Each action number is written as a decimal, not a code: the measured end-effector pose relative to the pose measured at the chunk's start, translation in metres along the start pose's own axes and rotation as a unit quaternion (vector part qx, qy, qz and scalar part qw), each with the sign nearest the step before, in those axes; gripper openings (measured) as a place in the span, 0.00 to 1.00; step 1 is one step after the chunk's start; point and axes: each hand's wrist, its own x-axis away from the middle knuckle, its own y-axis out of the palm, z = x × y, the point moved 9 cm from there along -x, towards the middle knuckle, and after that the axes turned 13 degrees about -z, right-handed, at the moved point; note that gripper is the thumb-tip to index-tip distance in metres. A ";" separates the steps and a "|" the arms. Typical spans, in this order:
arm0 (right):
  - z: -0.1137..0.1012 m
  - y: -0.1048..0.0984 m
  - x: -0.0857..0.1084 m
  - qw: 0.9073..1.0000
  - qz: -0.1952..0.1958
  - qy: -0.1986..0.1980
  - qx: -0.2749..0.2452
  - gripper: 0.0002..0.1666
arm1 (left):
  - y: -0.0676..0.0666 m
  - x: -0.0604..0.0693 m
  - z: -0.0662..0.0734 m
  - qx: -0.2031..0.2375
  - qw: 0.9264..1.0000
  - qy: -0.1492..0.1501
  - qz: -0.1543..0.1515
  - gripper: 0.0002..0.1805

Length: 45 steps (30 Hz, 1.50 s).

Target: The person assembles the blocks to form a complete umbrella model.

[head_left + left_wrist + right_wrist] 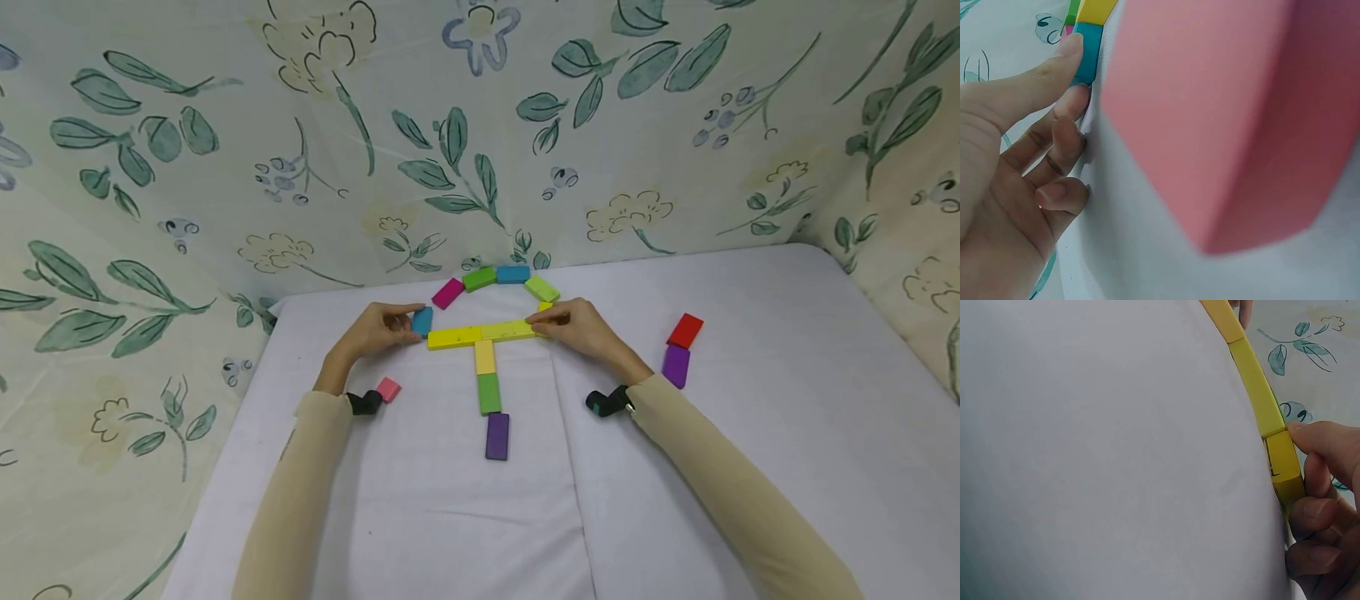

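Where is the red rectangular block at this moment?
In the head view, the red rectangular block lies on the white cloth, right of the right hand, just beyond a purple rectangular block.

I face a pale floral curtain [637, 167] printed with green leaves [453, 137] and violet berries [725, 119]; before me spreads a creased white tablecloth [465, 525].

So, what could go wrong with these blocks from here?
The left hand pinches a blue block right by the yellow row; a slip might push the row crooked. The right hand holds the end yellow block, so any twist could shift it. And the black wrist camera appears right beside the pink block, so might bump it.
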 end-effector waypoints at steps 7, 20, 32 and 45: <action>-0.001 0.000 0.000 1.000 0.000 0.001 0.004 0.13 | 0.001 0.000 0.003 -0.011 1.000 0.001 -0.009 0.29; -0.002 0.001 0.001 1.000 0.003 0.006 0.011 0.13 | 0.001 0.000 0.005 -0.013 1.000 -0.001 -0.019 0.23; -0.001 0.002 0.000 1.000 0.004 0.003 0.016 0.13 | 0.001 -0.004 0.005 -0.017 0.999 -0.007 -0.036 0.23; 0.001 0.001 0.000 1.000 0.005 0.008 0.017 0.13 | -0.009 -0.009 0.014 -0.037 0.999 0.008 0.039 0.22</action>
